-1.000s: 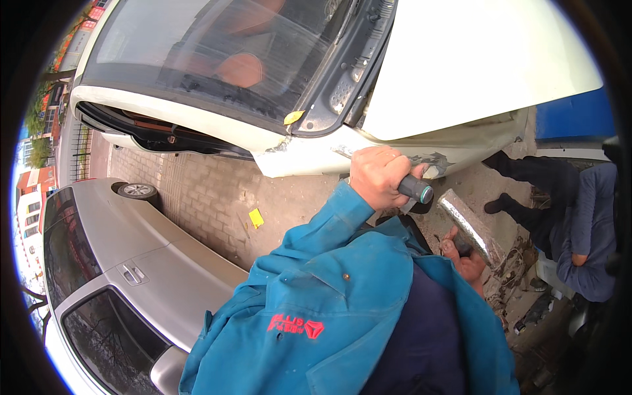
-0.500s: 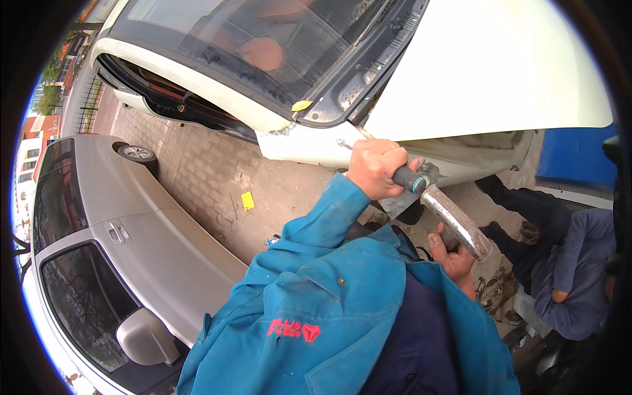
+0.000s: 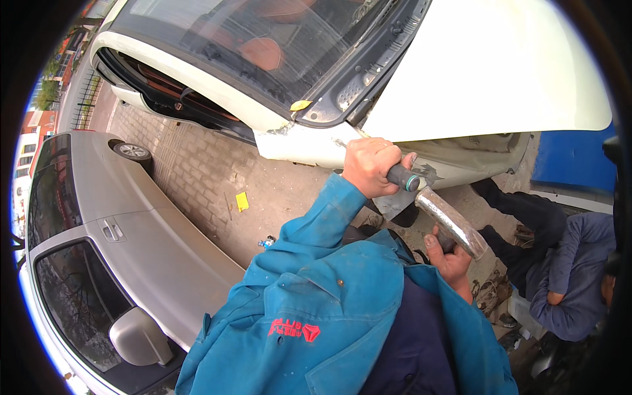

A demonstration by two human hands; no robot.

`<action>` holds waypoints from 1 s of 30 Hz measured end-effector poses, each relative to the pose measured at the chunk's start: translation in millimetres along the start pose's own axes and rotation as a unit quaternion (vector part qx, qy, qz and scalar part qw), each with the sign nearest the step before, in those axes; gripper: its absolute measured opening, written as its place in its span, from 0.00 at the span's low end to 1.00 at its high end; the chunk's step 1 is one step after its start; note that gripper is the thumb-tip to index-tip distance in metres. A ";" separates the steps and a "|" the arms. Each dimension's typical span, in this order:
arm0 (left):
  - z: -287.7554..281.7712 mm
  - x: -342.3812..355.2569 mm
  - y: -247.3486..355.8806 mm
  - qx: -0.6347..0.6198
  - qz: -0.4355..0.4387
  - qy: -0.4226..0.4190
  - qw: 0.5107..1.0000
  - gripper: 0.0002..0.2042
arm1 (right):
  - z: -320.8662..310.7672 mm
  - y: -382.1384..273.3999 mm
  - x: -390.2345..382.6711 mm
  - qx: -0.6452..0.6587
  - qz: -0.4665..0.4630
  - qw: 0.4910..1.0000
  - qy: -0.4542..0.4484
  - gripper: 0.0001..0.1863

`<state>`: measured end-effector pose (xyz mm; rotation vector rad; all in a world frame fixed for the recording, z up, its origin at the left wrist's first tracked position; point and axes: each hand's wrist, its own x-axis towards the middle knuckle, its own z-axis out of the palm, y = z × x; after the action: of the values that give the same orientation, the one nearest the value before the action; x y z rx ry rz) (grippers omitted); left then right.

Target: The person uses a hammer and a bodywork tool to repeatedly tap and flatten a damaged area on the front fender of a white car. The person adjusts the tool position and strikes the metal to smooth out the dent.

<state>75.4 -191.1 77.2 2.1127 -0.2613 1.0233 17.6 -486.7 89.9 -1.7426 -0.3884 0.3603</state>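
1. A van (image 3: 461,72) is standing ahead, a car (image 3: 125,243) lying to its left.
2. A tool (image 3: 438,210) is sitting between both hands, below the van.
3. A person (image 3: 559,263) is crouching at the right.

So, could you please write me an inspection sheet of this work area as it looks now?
Surface: brick paving between the cars.
Job's things: metal tool with a dark grip, held at the damaged white fender of a white car whose bonnet is raised.
Clutter: yellow scrap and a small blue item on the paving.
Hands: left hand closed on the tool's grip; right hand under its metal end, grasp unclear.
Cables: nothing seen.
Surroundings: silver car to the left; a crouching person in blue to the right.
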 end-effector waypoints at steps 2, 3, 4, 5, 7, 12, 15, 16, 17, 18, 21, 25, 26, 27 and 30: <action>-0.3 -0.4 1.3 0.002 -0.011 0.006 1.000 0.21 | -1.5 0.9 0.9 0.003 -0.007 1.000 -0.003 0.21; -0.6 -0.6 1.5 0.000 -0.011 0.009 1.000 0.21 | -2.4 0.7 0.8 -0.014 -0.006 1.000 -0.006 0.22; -1.1 -0.6 1.0 0.000 -0.019 0.012 1.000 0.20 | -3.2 0.2 1.1 -0.018 -0.011 1.000 -0.005 0.22; -1.7 -0.4 0.3 -0.001 -0.022 0.014 1.000 0.20 | -3.0 -0.5 1.3 -0.014 -0.007 1.000 -0.007 0.23; -2.6 0.1 -1.9 -0.004 -0.025 0.016 1.000 0.20 | -1.5 -3.4 3.2 -0.017 -0.029 0.999 -0.008 0.23; -2.4 -0.2 -4.4 -0.006 -0.025 0.014 1.000 0.20 | 17.2 -9.6 21.4 -0.043 -0.088 0.995 0.000 0.23; -2.7 -0.9 -4.9 0.010 -0.034 0.009 0.999 0.20 | 22.6 -16.4 32.8 -0.153 -0.157 0.976 0.002 0.14; -2.8 -1.2 -5.2 0.008 -0.033 0.011 0.999 0.19 | 22.5 -20.3 34.2 -0.135 -0.145 0.980 0.010 0.13; -3.1 -1.5 -5.3 0.007 -0.034 0.010 0.999 0.19 | 21.7 -25.7 33.0 -0.116 -0.133 0.984 0.018 0.11; -2.8 -2.1 -5.3 0.005 -0.035 0.009 0.999 0.19 | 17.3 -33.7 28.3 -0.105 -0.092 0.990 -0.018 0.16; -0.5 -3.9 -4.2 -0.011 -0.020 0.009 1.000 0.18 | 14.9 -52.0 20.6 0.039 -0.171 0.984 0.025 0.20; -0.7 -5.1 -5.9 -0.004 -0.024 0.019 1.000 0.17 | 22.2 -57.9 30.0 0.152 -0.219 0.963 0.029 0.21; -2.4 -4.8 -7.9 -0.007 -0.027 0.024 0.999 0.17 | 24.5 -53.8 37.6 -0.037 -0.201 0.979 0.012 0.18; -4.4 -4.4 -9.2 -0.007 -0.031 0.013 0.999 0.17 | 25.3 -49.8 42.6 -0.220 -0.172 0.960 -0.009 0.16; -21.0 -3.0 -18.4 0.028 -0.012 0.035 0.999 0.18 | 24.7 -38.4 43.1 -0.177 -0.177 0.968 -0.001 0.13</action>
<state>69.8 -163.9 73.1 2.1192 -0.1730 1.0998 42.7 -438.5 121.4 -1.9698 -0.7912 0.0329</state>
